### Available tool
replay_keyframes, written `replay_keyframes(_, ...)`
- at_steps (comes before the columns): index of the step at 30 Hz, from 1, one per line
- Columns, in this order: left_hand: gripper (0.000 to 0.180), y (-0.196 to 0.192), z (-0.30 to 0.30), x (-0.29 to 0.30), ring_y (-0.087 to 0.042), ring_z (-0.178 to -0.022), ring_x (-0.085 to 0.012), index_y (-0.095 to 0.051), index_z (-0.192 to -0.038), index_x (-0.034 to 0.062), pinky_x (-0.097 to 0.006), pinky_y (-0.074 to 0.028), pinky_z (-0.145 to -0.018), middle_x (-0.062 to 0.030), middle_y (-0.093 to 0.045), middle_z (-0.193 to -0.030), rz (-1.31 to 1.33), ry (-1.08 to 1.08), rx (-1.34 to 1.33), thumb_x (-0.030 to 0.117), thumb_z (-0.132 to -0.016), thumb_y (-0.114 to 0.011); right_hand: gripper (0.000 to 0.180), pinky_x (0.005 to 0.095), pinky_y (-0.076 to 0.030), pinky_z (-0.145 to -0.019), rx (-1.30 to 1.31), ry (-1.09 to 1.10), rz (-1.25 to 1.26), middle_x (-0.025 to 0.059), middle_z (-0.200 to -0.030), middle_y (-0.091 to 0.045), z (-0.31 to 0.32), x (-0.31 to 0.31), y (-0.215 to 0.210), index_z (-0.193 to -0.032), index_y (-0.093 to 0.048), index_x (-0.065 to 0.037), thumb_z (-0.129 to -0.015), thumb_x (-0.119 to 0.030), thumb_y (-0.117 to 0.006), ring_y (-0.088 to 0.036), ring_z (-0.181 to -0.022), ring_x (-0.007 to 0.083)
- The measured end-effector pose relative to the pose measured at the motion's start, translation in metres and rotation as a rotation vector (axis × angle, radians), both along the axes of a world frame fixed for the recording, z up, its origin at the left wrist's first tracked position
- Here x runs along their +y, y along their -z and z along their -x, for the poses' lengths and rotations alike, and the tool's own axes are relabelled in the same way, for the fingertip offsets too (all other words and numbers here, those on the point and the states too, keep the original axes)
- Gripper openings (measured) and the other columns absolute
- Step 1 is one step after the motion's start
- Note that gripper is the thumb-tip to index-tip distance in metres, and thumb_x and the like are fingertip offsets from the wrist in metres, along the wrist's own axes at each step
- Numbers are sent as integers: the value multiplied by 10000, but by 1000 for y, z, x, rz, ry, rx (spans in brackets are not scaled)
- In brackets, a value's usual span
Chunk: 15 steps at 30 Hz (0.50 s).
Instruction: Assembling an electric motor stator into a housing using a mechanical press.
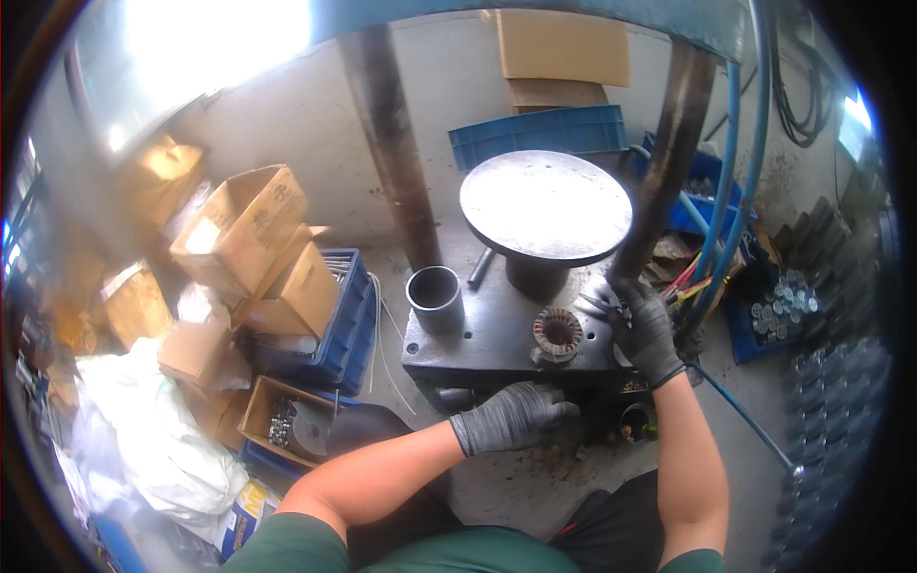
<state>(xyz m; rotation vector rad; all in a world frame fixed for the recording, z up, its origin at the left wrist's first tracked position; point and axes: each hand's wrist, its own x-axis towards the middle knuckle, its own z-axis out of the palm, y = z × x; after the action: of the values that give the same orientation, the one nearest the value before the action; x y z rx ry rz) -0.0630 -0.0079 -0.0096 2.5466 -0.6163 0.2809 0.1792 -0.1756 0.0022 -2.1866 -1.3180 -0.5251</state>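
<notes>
A worker in a green shirt and grey knit gloves leans over the steel bed (478, 334) of a hydraulic press. Nearest the camera, the left hand (516, 417) lies palm-down, fingers curled over the bed's front edge, apparently bracing rather than holding anything. Just beyond it, a wound motor stator (557, 333), a ring of copper coils in a dark laminated core, sits on the bed, clear of both hands. The right hand (650, 329) reaches to the bed's right rim, its fingers bent around something small beside the press column; what it grips cannot be made out. A short steel sleeve (436, 297) stands upright at the bed's left end, well apart from the stator. Behind, a round steel platen (545, 205) rises on its pedestal between two dark columns (390, 134). The work appears to be at the setting-up stage: the stator lies loose, not yet centred, and the next move would call for a free hand to close on it squarely. Cardboard boxes (244, 229) and blue crates (540, 134) crowd the floor.
</notes>
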Motion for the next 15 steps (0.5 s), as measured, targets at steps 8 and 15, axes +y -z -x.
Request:
replay_keyframes(8,504,-52,43,46,-744,-874,-354,-672,-1285,70,-460,-596,-753,-153,-741,-1030,263,-110,-440,155,-840,-893,1042,451,-534,-1079,53,-344,123,172,-1363,-626,75,38,-54,-1523,-478,-22,-684,-358,-997,-624,-1244,315)
replay_keyframes(15,349,-57,179,104,-752,-998,-195,-722,-1234,36,-336,-603,-846,-107,-766,-1088,471,-638,-447,122,-924,-858,977,409,-550,-1021,805,-510,-4,102,-1273,-634,12,37,30,-1502,-500,-25,-695,-190,-1026,-649,-1180,268)
